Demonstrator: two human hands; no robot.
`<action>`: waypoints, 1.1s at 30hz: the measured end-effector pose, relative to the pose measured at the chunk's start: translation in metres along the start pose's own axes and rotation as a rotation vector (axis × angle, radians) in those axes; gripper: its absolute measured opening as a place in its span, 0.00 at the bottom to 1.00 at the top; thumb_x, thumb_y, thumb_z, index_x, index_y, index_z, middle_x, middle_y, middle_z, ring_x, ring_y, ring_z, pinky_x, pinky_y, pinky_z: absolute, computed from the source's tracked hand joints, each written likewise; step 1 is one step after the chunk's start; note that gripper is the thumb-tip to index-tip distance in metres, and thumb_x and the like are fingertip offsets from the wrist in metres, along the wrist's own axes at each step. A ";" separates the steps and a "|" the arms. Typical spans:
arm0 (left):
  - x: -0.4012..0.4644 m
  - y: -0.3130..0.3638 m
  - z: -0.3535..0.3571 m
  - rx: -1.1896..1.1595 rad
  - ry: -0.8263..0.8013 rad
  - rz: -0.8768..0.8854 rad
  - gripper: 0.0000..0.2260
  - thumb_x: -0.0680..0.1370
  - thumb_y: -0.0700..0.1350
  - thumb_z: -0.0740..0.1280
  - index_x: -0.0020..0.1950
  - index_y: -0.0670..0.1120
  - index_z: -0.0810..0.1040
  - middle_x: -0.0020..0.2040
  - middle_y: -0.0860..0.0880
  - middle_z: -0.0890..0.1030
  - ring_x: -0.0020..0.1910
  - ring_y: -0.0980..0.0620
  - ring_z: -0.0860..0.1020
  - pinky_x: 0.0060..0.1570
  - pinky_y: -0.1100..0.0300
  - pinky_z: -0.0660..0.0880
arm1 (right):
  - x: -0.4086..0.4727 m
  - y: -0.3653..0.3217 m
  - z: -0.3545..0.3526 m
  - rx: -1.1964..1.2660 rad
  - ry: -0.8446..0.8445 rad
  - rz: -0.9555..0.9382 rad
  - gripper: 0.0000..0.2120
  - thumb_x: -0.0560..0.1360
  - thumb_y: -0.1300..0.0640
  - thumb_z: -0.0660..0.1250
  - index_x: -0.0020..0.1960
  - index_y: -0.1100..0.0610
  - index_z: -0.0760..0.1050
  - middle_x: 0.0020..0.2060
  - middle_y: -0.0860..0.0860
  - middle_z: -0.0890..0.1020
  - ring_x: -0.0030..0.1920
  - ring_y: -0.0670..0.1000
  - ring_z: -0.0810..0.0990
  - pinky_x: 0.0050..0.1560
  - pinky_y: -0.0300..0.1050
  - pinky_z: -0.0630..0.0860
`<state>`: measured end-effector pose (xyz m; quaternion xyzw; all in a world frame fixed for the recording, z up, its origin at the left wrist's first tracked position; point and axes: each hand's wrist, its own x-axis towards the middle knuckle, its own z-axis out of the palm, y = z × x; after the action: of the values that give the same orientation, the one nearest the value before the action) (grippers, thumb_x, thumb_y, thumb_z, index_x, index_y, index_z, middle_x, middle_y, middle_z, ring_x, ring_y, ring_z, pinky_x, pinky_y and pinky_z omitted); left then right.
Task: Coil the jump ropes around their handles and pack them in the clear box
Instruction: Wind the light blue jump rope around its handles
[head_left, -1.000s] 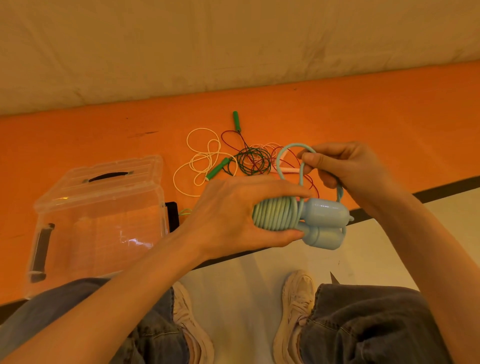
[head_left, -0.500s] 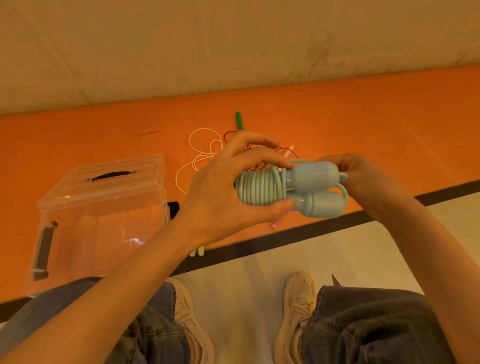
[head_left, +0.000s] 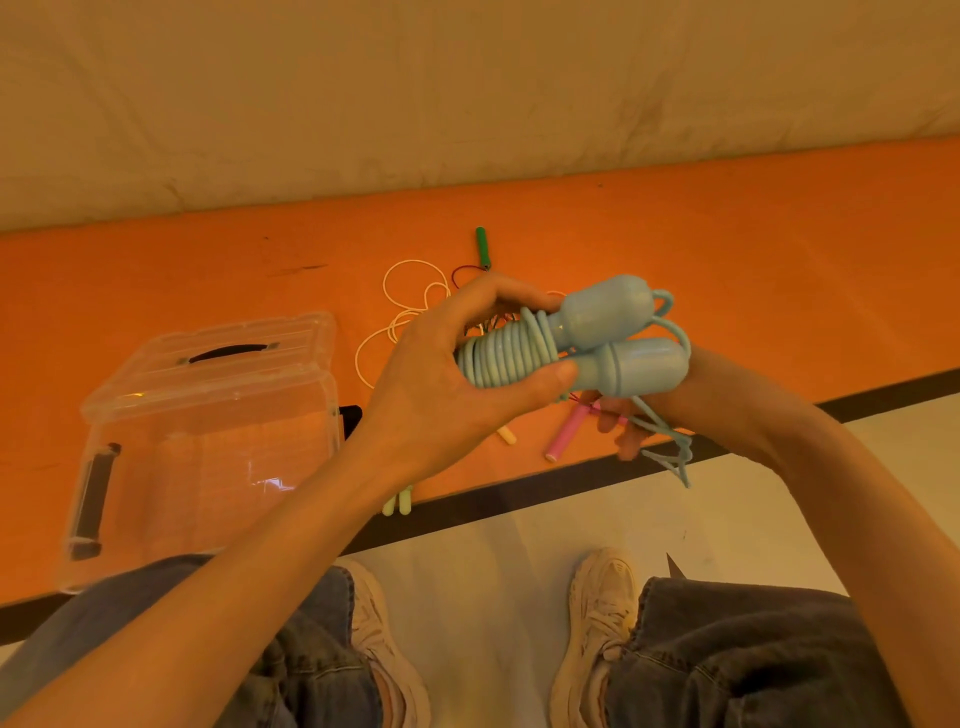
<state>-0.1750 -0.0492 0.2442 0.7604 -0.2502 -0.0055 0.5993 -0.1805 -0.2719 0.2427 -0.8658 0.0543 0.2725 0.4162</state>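
My left hand (head_left: 441, 374) grips a light blue jump rope (head_left: 571, 343), its cord coiled tightly round the two bulbous handles held side by side. My right hand (head_left: 670, 405) sits behind and under the handles, mostly hidden, and pinches the loose blue cord end (head_left: 670, 447) that hangs below. The clear box (head_left: 208, 436) lies at the left on the orange floor, with a black carry handle. Loose ropes lie beyond my hands: a white cord (head_left: 410, 301), a green handle (head_left: 483, 248), a pink handle (head_left: 563, 434).
Pale yellow-green handles (head_left: 397, 503) lie near the black floor line (head_left: 519, 501). A beige wall (head_left: 467, 93) rises behind the orange strip. My knees in jeans and two light shoes (head_left: 602, 613) fill the bottom of the view.
The coiled blue rope has been lifted and tilted, handles now pointing up right. My right hand dropped below the handles with the last cord end; the large loop is gone.
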 end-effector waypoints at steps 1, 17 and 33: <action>0.000 0.000 0.000 -0.026 -0.002 0.001 0.13 0.72 0.47 0.73 0.54 0.50 0.76 0.51 0.58 0.79 0.52 0.55 0.79 0.47 0.61 0.76 | 0.000 0.001 -0.001 0.025 -0.012 -0.003 0.07 0.77 0.64 0.65 0.42 0.60 0.80 0.29 0.51 0.83 0.31 0.50 0.81 0.31 0.33 0.75; -0.003 -0.001 0.011 -0.187 -0.004 0.036 0.14 0.71 0.43 0.73 0.55 0.46 0.76 0.52 0.54 0.80 0.55 0.52 0.79 0.50 0.61 0.76 | 0.005 0.009 0.005 -0.088 -0.028 0.054 0.09 0.74 0.64 0.69 0.40 0.52 0.78 0.30 0.44 0.82 0.31 0.46 0.81 0.29 0.34 0.76; 0.007 -0.005 -0.003 -0.212 0.221 -0.152 0.12 0.72 0.46 0.72 0.53 0.50 0.76 0.51 0.51 0.81 0.48 0.54 0.80 0.36 0.65 0.74 | -0.003 0.018 -0.010 0.601 -0.083 -0.059 0.25 0.70 0.44 0.68 0.56 0.63 0.77 0.27 0.53 0.73 0.19 0.43 0.58 0.20 0.35 0.53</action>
<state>-0.1660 -0.0483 0.2423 0.7054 -0.1226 0.0068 0.6981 -0.1848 -0.2918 0.2373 -0.6931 0.0901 0.2672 0.6633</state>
